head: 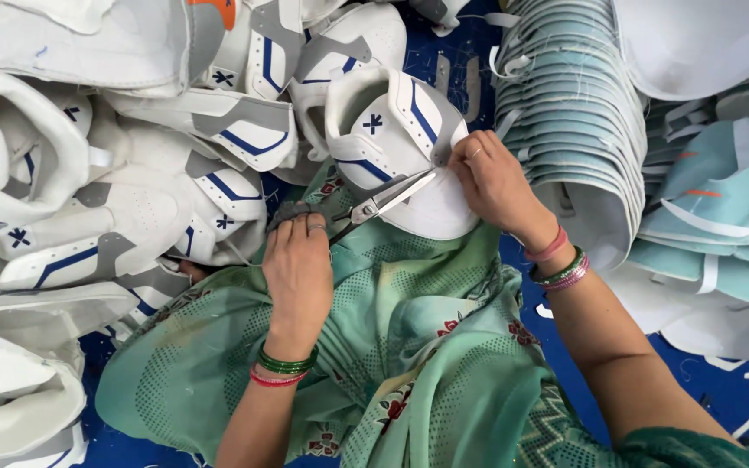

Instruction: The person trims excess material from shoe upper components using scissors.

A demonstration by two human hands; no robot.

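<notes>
My left hand grips the grey handles of a pair of metal scissors, whose blades point right and up, slightly parted, against a white shoe upper. The upper has blue stripes, grey panels and a small blue cross mark; it rests on my lap. My right hand pinches the upper's right edge, just beyond the scissor tips. Green and pink bangles circle both wrists.
A heap of similar white shoe uppers fills the left side. A tall stack of teal-lined cut pieces stands on the right, with loose teal and white pieces beyond it. Blue flooring shows at lower right. Green patterned cloth covers my lap.
</notes>
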